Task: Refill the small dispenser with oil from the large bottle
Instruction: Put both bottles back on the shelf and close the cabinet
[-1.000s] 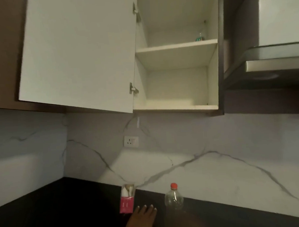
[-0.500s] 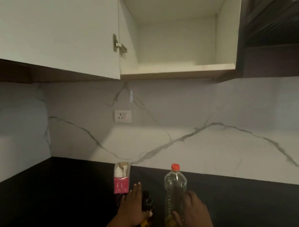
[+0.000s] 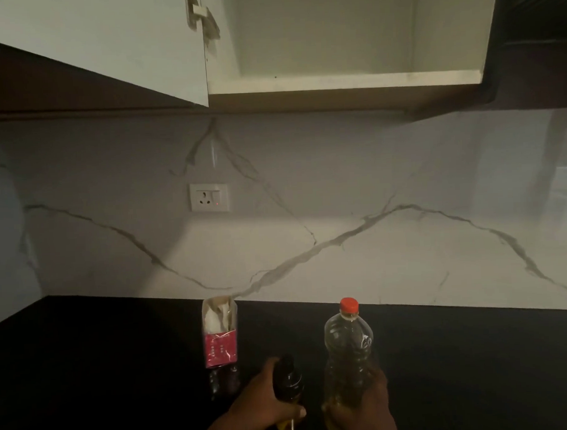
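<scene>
Black countertop (image 3: pixel 103 369) fills the lower part of the head view, and both things of the task are near its front edge, close under the person. The left hand (image 3: pixel 261 407) has its fingers curled around the small dispenser (image 3: pixel 288 382), a dark little bottle with some yellow at its lower part. The right hand (image 3: pixel 362 406) grips the large bottle (image 3: pixel 348 351) at its lower body. The two bottles are just beside each other, the dispenser on the left, and they do not seem to touch. Whether their bases rest on the counter I cannot tell, because the bottom edge of the picture cuts them.

Both stand upright, long axis vertical. The large bottle points its red cap (image 3: pixel 349 305) straight up, and the cap is on. The dark top of the dispenser also points up and looks closed, but the light is too weak to be sure.

I judge the step to be the very beginning: both containers are taken in hand and nothing is opened or poured yet. The next move calls for opening both, so one hand must let go to turn the red cap. After that the large bottle must be tilted slowly over the narrow mouth of the dispenser.

Behind them a pink packet (image 3: pixel 220 338) stands upright against the marble wall (image 3: pixel 371 178), below the open cupboard (image 3: pixel 332 34).
</scene>
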Tool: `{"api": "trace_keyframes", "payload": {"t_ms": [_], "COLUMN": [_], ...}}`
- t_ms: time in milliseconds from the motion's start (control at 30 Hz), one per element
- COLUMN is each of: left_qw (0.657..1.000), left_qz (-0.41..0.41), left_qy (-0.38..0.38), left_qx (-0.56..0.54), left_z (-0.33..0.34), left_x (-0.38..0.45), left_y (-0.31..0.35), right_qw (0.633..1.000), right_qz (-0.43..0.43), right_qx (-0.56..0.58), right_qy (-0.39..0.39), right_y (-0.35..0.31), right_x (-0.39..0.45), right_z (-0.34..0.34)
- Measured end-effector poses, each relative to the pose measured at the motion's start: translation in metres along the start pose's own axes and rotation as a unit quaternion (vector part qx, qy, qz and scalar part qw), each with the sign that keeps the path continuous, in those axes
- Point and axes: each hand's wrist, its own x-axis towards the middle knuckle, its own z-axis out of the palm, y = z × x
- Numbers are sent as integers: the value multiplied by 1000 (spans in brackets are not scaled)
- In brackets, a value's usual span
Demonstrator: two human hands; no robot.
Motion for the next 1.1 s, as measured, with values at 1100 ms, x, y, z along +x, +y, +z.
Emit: {"api": "trace_keyframes", "payload": {"t_ms": [1100], "left_qw": [975], "left_qz": [146], "left_qy": [108], "left_qx": [-132], "left_z": [-57], "left_x": [10], "left_y": [93], "right_qw": [969], "right_qz": [-151], "right_qx": [128], "right_qy": [146], "right_y": [-110], "right_x": [-4], "right_z": [-54]}}
